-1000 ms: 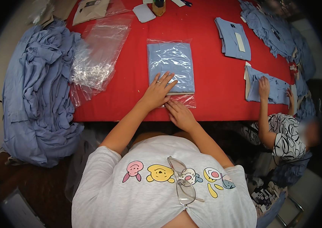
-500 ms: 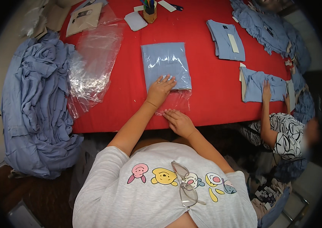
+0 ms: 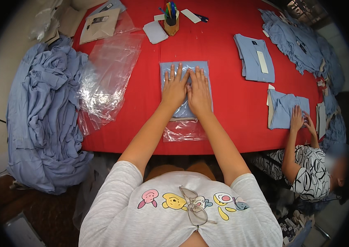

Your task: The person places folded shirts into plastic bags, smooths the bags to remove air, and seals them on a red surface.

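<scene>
In the middle of the red table lies a folded blue garment in a clear plastic bag point(image 3: 185, 110). Both my hands rest flat on top of it, side by side. My left hand point(image 3: 175, 88) has its fingers stretched out and spread over the bag's left half. Against it, my right hand point(image 3: 199, 91) presses on the right half, fingers extended and pointing away from me. The bag's loose open end point(image 3: 184, 132) reaches toward me past the garment. My palms cover much of the package's middle.
Left of the package lie clear plastic bags point(image 3: 110, 74), with a heap of blue garments point(image 3: 44, 119) beyond. A pen holder point(image 3: 171, 22) stands at the back. To the right are a folded blue garment point(image 3: 253, 57) and a co-worker's hands point(image 3: 298, 118) on another garment point(image 3: 281, 107).
My right hand has moved from the bag's near end up onto the package, beside my left hand. My left hand now lies farther up the package. The co-worker's garment is folded smaller.
</scene>
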The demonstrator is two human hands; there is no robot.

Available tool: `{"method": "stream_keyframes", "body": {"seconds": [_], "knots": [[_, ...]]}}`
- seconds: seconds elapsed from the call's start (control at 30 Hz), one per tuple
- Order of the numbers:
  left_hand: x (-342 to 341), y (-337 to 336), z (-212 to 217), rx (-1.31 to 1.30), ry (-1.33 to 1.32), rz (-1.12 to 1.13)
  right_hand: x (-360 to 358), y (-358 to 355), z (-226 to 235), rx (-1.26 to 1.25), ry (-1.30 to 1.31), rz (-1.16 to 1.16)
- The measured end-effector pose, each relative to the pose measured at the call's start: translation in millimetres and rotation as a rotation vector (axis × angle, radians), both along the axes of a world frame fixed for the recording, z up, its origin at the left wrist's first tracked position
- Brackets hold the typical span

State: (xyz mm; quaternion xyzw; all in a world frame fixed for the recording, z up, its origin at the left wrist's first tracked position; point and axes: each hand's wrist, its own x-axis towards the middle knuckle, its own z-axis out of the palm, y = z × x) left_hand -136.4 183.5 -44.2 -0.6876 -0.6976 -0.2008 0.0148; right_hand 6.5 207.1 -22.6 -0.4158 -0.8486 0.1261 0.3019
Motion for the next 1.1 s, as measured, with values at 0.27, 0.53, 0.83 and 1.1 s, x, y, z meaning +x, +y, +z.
{"method": "stream_keyframes", "body": {"seconds": [0.27,0.53,0.83,1.1], "knots": [[3.1,-3.9,-22.3,0.006,-0.066,-0.008,8.0,29.6,-40.7,-0.055,-0.159,0.056],[-4.7,-8.9,-30.1,0.053,-0.065,-0.065,8.3,34.8,-47.7,0.007,-0.187,0.099],[-35.4,-99.9,-26.8,-0.191,0.007,-0.499,49.5,-86.1,-51.7,-0.118,-0.271,0.156],[-8.7,-95.6,-1.2,-0.199,-0.021,-0.544,130.7,-104.8,-15.1,-0.313,0.251,-0.193]]}}
